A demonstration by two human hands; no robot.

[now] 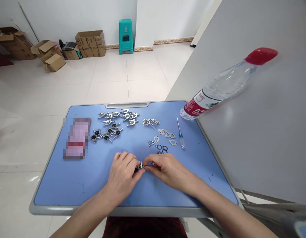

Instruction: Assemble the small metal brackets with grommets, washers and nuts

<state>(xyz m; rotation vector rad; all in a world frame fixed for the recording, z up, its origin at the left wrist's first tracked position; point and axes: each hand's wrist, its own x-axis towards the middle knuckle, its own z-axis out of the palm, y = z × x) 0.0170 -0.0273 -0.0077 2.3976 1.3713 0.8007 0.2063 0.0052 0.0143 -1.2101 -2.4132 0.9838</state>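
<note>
At the near middle of the table, a small metal fitting [141, 164] with an upright pin sits between my hands. My left hand [123, 170] is closed around its left side, thumb and fingertips on it. From the right, my right hand [167, 168] pinches the fitting's edge with thumb and forefinger. Its other fingers are curled under and partly hidden. Just beyond are black rubber rings [165, 148], tiny screws [151, 143] and flat metal gaskets [173, 142]. Several fittings with black discs [109, 131] lie left of these, with forked metal fittings [132, 122] behind.
Metal lever pieces [150, 122] lie near the middle of the blue table [68, 185]. A screwdriver [182, 140] rests at right, near a water bottle [204, 99]. A blurred-out rectangular object [77, 138] lies at left. Cardboard boxes [92, 44] and a green stool [125, 36] stand beyond.
</note>
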